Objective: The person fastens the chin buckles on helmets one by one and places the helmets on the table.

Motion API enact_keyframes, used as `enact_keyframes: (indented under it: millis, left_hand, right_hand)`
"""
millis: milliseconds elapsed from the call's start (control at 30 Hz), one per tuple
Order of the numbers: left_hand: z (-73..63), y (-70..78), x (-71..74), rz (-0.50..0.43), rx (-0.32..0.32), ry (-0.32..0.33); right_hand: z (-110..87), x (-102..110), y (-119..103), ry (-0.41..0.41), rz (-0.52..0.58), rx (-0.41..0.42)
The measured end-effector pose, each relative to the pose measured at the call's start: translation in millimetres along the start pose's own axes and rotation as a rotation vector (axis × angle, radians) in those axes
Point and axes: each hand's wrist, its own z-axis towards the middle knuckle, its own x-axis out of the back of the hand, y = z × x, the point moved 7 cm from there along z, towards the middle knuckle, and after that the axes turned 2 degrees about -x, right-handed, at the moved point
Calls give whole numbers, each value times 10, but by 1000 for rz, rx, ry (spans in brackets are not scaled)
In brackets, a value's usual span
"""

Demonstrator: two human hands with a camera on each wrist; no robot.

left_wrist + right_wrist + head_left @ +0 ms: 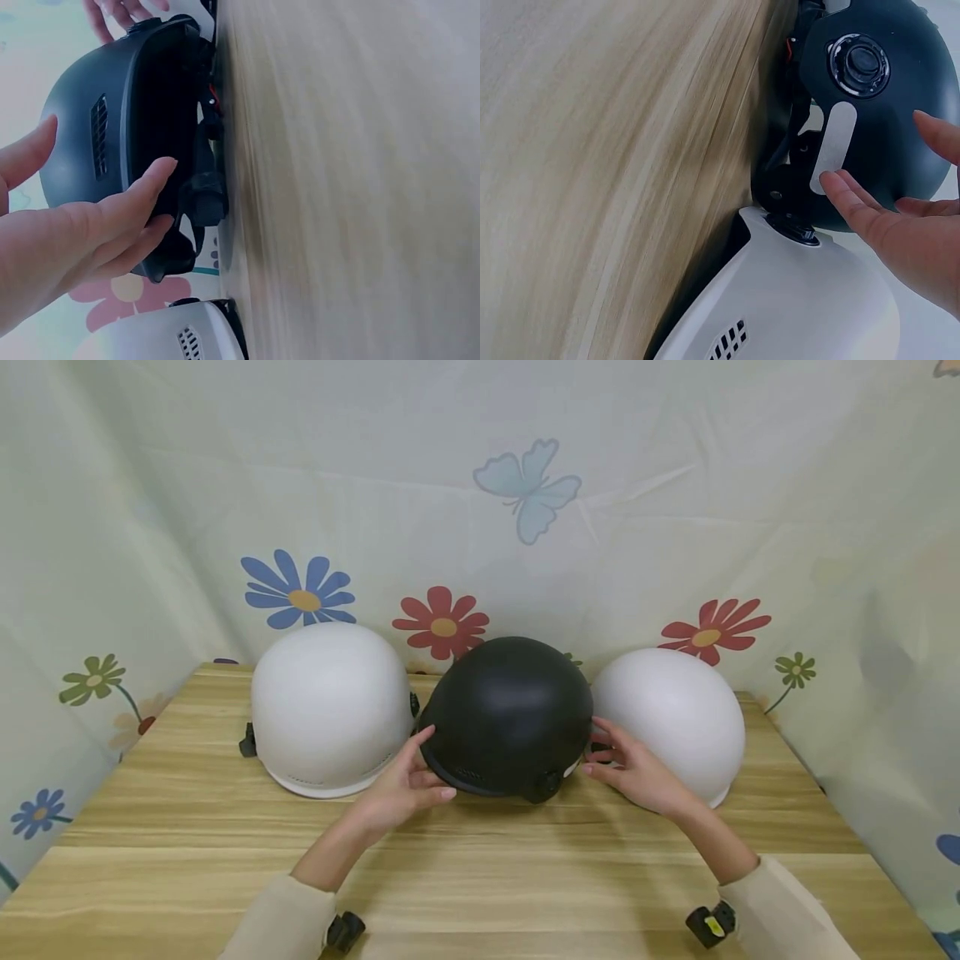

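A black helmet (513, 714) with a round side knob and a pale strip stands between two white helmets. My left hand (401, 789) is at its left side, fingers spread, fingertips right at the lower rim. In the left wrist view, dark straps (204, 195) hang below that rim. On the opposite side is my right hand (637, 768), its fingers extended and loosely parted. In the right wrist view, a fingertip overlaps the end of the pale strip (836, 135), below the side knob (861, 64).
The left white helmet (330, 706) stands close to the black one. Another white helmet (682, 718) is at the right, partly behind my right hand. All are on a wooden table (480, 885), before a flowered curtain (420, 485). Both sleeves bear small black wrist cameras.
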Motion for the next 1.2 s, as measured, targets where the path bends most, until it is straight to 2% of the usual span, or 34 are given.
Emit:
enact_keyframes:
  millis: [200, 467, 967, 1200]
  left_hand:
    - [-9, -49, -34, -27, 31, -80]
    - [10, -59, -62, -15, 9, -131]
    - [53, -145, -79, -25, 80, -132]
    - [56, -207, -106, -24, 113, -155]
  right_hand:
    - [19, -28, 10, -13, 33, -4]
    - [21, -54, 7, -19, 74, -22]
    - [25, -75, 35, -35, 79, -43]
    - [39, -72, 52, -24, 46, -36]
